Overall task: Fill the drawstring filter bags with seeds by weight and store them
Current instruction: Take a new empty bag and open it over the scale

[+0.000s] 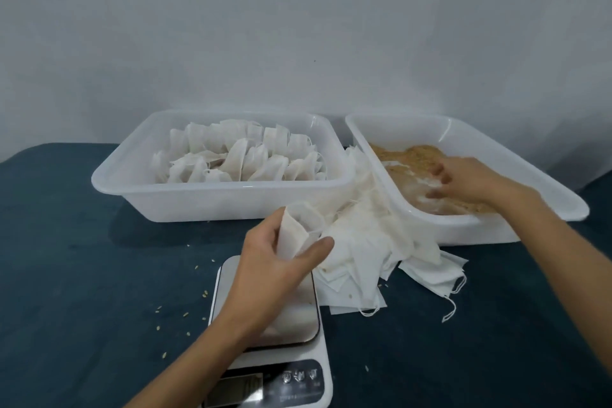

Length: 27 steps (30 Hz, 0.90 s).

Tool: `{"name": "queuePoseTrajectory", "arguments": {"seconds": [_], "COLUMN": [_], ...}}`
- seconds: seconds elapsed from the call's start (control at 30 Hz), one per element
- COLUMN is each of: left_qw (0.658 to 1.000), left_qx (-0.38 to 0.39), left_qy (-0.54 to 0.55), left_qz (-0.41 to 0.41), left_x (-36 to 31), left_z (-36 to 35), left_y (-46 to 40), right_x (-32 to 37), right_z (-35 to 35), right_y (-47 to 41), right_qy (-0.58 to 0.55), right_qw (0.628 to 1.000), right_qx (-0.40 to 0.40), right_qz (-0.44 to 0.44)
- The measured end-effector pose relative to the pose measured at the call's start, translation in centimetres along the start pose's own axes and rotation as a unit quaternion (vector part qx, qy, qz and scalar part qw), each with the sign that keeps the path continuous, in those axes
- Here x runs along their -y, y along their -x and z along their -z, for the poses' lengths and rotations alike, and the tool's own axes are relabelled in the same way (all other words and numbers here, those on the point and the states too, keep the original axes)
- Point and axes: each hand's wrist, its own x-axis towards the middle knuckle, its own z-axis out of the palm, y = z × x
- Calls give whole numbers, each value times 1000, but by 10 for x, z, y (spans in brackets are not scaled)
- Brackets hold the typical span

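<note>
A digital scale (265,325) is shown at the near centre of a dark blue table (66,275); all positions below are given relative to it. An open filter bag (298,232) is held just above the scale's far edge by the left hand (275,262), the fingers and thumb being curled round the bag's body so that its mouth is kept agape and turned up. The right hand (463,179) is lowered into the seed tray (496,142), beyond and to the right of the scale, and is laid on the seeds (407,156); its fingers are bent downward, but whether seeds are already gathered in them cannot be told (the fingertips are blurred). A loose heap of empty bags (381,248), drawstrings trailing, is spread just right of the scale, against the seed tray's near wall. Beyond and slightly left of the scale, filled bags (241,156) are packed upright in a second tray (139,189). Stray seeds (185,315) are scattered to the scale's left. The step in hand is judged to be the filling of one bag. For the next move, a pinch of seeds must be carried across to the open mouth without spillage, after which the bag is to be set on the platform and the display (238,387) read.
</note>
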Motion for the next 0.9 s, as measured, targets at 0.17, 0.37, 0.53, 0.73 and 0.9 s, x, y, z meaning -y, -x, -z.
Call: {"name": "queuePoseTrajectory", "arguments": {"seconds": [0.17,0.37,0.53,0.73,0.9], "left_qw": [1000,999,999,998,999], "left_qx": [-27,-37,-52,-58,-47], "left_qy": [11,6,-13,-21,-20], "left_qz": [6,12,11,12,10], "left_x": [-1,-1,1,2,4], "left_z": [2,3,3,3,5], "left_y": [-2,-4,-5,-7,-8], "right_x": [-25,-34,-26,-4,4], "right_z": [-22,-24,-10,-3,-20], "right_y": [-33,-39,-57,-91,-106], "right_qy": [111,73,-27,-5,42], "right_qw": [986,994,999,998,997], "right_qx": [125,85,16,46,50], "right_qz": [-14,12,-5,-53,-39]}}
